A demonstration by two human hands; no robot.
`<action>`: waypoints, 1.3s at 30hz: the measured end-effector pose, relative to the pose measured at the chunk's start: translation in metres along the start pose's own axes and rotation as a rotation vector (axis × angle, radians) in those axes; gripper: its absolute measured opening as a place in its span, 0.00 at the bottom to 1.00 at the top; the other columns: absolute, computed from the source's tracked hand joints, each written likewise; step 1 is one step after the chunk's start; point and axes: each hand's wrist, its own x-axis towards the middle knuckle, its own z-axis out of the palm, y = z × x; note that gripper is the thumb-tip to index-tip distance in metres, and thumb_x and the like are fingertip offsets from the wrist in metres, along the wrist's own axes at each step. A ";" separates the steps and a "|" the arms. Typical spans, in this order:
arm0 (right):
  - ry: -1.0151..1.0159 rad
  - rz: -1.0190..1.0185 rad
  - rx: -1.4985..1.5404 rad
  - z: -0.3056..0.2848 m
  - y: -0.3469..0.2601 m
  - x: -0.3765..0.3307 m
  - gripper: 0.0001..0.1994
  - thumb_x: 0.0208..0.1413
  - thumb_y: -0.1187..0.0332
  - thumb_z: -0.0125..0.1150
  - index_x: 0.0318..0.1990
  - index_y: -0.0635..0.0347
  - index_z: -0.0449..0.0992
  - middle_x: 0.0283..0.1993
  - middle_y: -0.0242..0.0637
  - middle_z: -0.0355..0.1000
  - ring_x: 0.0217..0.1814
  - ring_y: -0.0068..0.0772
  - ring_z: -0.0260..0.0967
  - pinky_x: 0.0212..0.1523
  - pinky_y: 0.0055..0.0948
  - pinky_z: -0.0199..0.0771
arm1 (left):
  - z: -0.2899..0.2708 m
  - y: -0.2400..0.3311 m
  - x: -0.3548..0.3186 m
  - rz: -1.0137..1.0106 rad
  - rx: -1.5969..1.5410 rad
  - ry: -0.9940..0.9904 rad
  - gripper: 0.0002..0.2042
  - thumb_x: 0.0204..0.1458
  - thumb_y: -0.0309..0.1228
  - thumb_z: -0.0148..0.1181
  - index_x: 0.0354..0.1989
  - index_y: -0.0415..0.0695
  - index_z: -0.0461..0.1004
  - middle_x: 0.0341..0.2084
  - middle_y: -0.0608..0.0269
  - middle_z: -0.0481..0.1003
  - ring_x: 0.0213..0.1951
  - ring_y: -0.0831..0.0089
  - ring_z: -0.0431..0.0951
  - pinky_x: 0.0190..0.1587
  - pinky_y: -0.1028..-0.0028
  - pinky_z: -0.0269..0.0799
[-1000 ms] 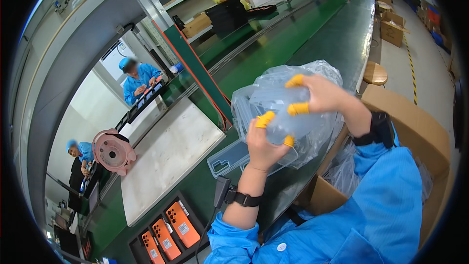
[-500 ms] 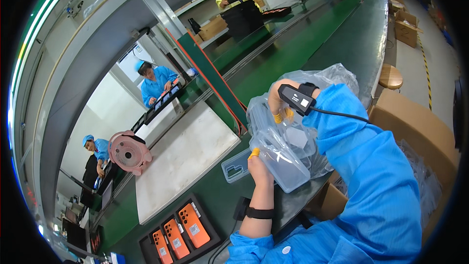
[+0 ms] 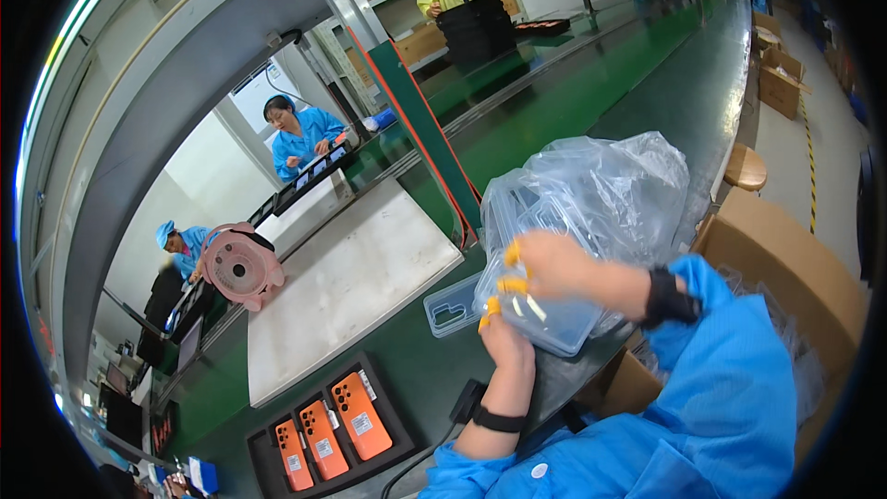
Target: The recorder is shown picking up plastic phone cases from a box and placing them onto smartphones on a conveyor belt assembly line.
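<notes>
My left hand [image 3: 506,340], with a yellow finger cot at its tip, grips the near-left edge of a clear plastic phone case [image 3: 552,325]. Over its upper part bends my right hand [image 3: 559,265], also in yellow finger cots. Its fingers close at the case's upper left edge, and the exact contact is slightly blurred. Another clear case [image 3: 450,307] with a camera cutout lies flat on the green bench, left of my hands. Just beyond them sits a crumpled clear plastic bag [image 3: 637,176] with more clear cases at its left side.
A black tray [image 3: 399,425] holds three orange phones [image 3: 362,414] at the near left. Behind it are a white board [image 3: 356,273] and a pink fan [image 3: 242,265]. A metal post [image 3: 420,120] rises beyond. An open cardboard box [image 3: 771,249] stands at right. Co-workers sit across the line.
My right hand has come from the plastic bag down and toward my left hand, onto the held case. The left hand keeps its grip. The view has shifted slightly.
</notes>
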 end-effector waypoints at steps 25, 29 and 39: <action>0.065 0.072 -0.149 0.055 -0.005 -0.046 0.14 0.31 0.66 0.62 0.28 0.62 0.69 0.30 0.40 0.65 0.35 0.42 0.62 0.36 0.35 0.64 | -0.160 0.157 -0.088 0.552 2.122 0.304 0.21 0.33 0.37 0.63 0.33 0.33 0.68 0.32 0.49 0.62 0.38 0.55 0.62 0.41 0.65 0.60; 0.111 0.061 -0.168 0.053 0.021 -0.040 0.15 0.31 0.67 0.63 0.28 0.62 0.68 0.29 0.41 0.65 0.35 0.42 0.62 0.35 0.35 0.64 | -0.172 0.163 -0.105 0.539 2.048 0.332 0.20 0.31 0.32 0.61 0.33 0.33 0.65 0.33 0.48 0.61 0.39 0.54 0.61 0.41 0.63 0.59; 0.306 0.183 0.050 0.025 0.004 -0.024 0.10 0.36 0.72 0.62 0.23 0.62 0.65 0.24 0.40 0.63 0.27 0.41 0.62 0.27 0.33 0.61 | -0.235 0.191 -0.094 0.606 2.064 0.661 0.20 0.39 0.41 0.59 0.30 0.34 0.66 0.30 0.49 0.62 0.36 0.55 0.63 0.37 0.62 0.60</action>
